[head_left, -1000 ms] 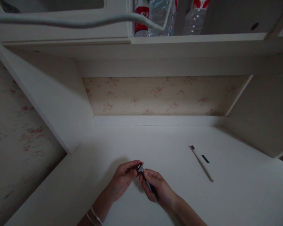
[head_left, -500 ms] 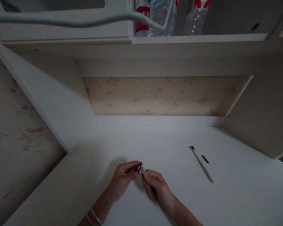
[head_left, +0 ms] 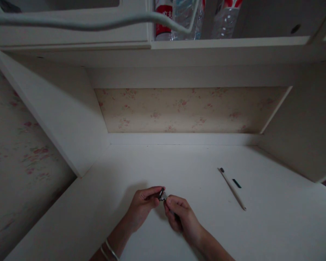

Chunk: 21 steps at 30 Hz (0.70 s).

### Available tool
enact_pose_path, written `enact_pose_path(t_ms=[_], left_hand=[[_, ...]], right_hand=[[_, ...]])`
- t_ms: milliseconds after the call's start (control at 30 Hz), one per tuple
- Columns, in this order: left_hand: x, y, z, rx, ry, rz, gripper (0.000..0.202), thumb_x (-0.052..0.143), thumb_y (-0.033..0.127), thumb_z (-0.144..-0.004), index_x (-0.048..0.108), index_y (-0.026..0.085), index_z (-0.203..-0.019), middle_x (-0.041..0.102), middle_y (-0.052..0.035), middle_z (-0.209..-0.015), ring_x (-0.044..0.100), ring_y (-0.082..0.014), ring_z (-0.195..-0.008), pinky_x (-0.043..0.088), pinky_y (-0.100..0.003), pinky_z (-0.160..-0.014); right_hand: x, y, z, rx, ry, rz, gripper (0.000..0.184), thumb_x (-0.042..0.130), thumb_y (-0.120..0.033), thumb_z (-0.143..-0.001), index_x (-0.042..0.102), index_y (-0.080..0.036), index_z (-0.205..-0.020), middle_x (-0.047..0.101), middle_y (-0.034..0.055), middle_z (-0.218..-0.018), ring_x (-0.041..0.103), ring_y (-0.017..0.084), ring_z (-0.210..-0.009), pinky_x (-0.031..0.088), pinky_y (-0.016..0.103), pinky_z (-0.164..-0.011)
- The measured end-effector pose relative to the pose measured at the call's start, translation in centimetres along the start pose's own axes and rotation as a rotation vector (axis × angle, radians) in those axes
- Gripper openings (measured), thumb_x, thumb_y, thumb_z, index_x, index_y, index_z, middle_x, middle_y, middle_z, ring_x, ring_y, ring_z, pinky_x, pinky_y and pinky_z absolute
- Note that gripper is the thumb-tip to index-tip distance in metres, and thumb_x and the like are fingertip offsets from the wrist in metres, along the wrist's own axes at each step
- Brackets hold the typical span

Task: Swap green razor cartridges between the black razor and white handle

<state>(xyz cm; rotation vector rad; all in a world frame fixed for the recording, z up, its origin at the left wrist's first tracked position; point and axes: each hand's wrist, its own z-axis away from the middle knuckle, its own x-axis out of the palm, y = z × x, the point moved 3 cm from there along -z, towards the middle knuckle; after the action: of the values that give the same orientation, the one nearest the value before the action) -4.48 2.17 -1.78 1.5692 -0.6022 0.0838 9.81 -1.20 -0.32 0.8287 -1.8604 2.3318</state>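
Over the desk, low in the middle of the head view, my two hands meet at a small black-and-silver metal piece point(head_left: 163, 196). My left hand point(head_left: 142, 206), with pale bangles at the wrist, pinches its dark end between thumb and fingers. From the other side my right hand point(head_left: 183, 214) grips the silver end between thumb and forefinger. Something dark shows under its curled fingers, mostly hidden. The piece is too small and dim to name exactly. To the right lie a slim white pen-like stick point(head_left: 233, 190) with a dark tip and a short dark green strip point(head_left: 236, 183).
The white desk point(head_left: 179, 163) has a side panel point(head_left: 62, 119) on the left and another point(head_left: 296, 134) on the right. Overhead is a shelf point(head_left: 228, 44) with plastic bottles point(head_left: 163, 21). A pale curved lamp arm point(head_left: 84, 24) crosses the top left.
The small metal piece has turned slightly between my fingers. Both hands stay in nearly the same place, and the view has shifted a little.
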Motion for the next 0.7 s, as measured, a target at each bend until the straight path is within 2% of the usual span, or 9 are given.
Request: enact_pose_path(t_ms=[333,567,700], left_hand=[[-0.1,0.1,-0.2,0.019,-0.020,-0.027,0.034,0.082,0.032,-0.064,0.074,0.023,-0.097,0.070,-0.0077,-0.108,0.063,-0.0186,-0.095,0.046,-0.026,-0.087],[-0.4,0.8,0.2,0.007,-0.120,-0.175,0.027,0.078,0.036,-0.069,0.075,0.021,-0.092,0.066,-0.0118,-0.116,0.058,-0.0242,-0.107,0.041,-0.034,-0.096],[-0.4,0.9,0.3,0.007,-0.161,-0.217,0.025,0.075,0.036,-0.073,0.075,0.020,-0.092,0.066,-0.0131,-0.115,0.058,-0.0249,-0.106,0.042,-0.035,-0.094]], right_hand=[[0.0,-0.2,0.0,0.000,-0.004,0.040,0.048,0.065,-0.062,-0.073,0.049,-0.017,-0.063,0.034,-0.0091,-0.043,0.020,0.004,-0.032,0.009,0.019,-0.032],[-0.2,-0.2,0.0,0.020,-0.021,0.038,0.045,0.065,-0.057,-0.076,0.049,-0.017,-0.064,0.034,-0.0086,-0.045,0.019,0.004,-0.034,0.007,0.019,-0.034],[-0.2,-0.7,0.0,-0.045,-0.077,0.078,0.046,0.063,-0.056,-0.078,0.050,-0.016,-0.060,0.034,-0.0081,-0.042,0.019,0.004,-0.034,0.008,0.020,-0.034]])
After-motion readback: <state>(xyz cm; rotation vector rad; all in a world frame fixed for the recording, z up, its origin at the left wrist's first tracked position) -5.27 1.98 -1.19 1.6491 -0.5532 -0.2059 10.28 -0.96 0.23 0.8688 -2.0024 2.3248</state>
